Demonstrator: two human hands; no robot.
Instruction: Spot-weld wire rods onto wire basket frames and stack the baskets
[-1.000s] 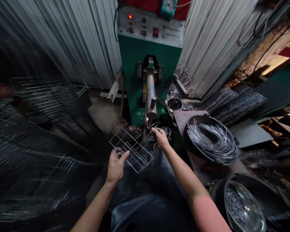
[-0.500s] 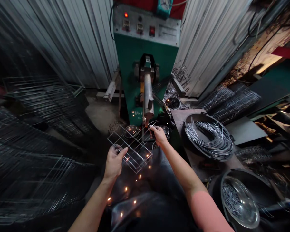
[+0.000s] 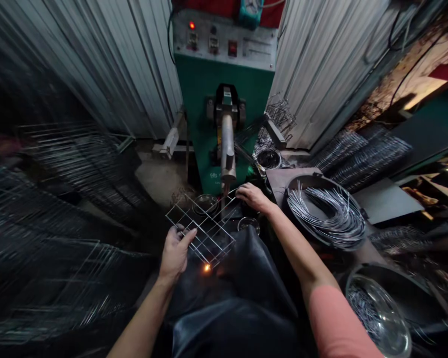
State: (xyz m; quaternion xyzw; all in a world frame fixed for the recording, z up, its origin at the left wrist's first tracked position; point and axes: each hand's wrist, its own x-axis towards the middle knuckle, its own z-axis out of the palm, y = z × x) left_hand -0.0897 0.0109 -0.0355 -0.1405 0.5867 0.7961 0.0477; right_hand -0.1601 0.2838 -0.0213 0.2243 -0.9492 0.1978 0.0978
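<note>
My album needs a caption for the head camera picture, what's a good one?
Left hand grips a wire grid in front of a green machine while a spark glows.

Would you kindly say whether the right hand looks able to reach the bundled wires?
Probably yes: the bundled wires lie uncovered in the round pan, and nothing visible blocks the right hand.

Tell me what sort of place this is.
Probably a metalworking shop, likely for welding wire: a green machine with a switch panel, a glowing spark by the wire grid, and a bundle of curved wires.
</note>
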